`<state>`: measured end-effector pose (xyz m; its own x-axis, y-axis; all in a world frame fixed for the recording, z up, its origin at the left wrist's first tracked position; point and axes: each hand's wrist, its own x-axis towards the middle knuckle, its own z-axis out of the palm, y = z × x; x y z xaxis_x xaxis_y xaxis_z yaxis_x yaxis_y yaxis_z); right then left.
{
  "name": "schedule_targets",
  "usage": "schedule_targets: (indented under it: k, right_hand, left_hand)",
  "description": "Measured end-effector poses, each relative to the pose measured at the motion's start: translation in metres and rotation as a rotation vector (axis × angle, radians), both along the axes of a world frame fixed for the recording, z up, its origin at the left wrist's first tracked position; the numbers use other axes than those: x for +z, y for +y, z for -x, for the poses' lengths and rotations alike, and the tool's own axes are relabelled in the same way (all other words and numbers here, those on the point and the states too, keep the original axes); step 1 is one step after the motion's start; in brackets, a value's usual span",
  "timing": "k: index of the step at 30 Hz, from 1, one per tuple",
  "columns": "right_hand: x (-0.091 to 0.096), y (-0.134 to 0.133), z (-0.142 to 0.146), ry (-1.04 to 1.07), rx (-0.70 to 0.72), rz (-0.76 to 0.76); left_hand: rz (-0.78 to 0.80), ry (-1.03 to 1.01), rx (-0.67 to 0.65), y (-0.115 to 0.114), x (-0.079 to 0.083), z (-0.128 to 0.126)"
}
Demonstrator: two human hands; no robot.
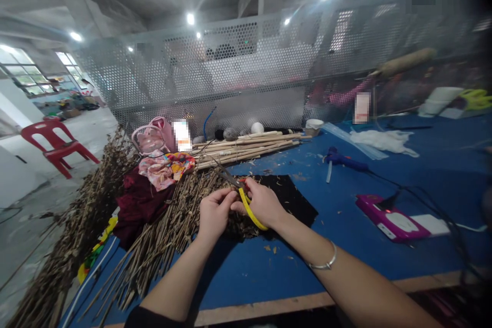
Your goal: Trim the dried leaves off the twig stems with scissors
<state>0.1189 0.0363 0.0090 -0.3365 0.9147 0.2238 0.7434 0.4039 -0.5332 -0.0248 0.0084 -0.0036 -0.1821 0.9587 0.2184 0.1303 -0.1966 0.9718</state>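
Observation:
My right hand (263, 204) grips a pair of scissors (250, 210) with yellow handles, their dark blades pointing up and to the left. Close beside it, my left hand (216, 215) is closed in a pinch, thumb against forefinger; whatever lies between the fingertips is too small to make out. Both hands are over a heap of dried brown plant stems (165, 228) with crumpled leaves. Part of the heap rests on a black cloth (294, 200) on the blue table (277, 277).
Wooden sticks (246, 147) lie along the back, below a perforated metal screen (230, 77). A glue gun (344, 159) and a purple power strip (392, 220) with cables are on the right. Dark red cloth (140, 205) sits left; more dried stems (73, 225) lean past the table's left edge.

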Motion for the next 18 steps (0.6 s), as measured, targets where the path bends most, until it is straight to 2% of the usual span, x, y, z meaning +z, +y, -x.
schedule_targets:
  k: [7, 18]
  right_hand:
    - [-0.0021, 0.0019, 0.0008, -0.032, -0.021, -0.010]
    - [-0.0080, 0.0011, 0.0025, 0.016, 0.037, -0.018]
  left_hand:
    - [0.028, -0.070, 0.004, 0.0012, 0.0006, 0.0012]
    - [0.011, -0.003, -0.010, 0.0017, -0.0015, 0.0031]
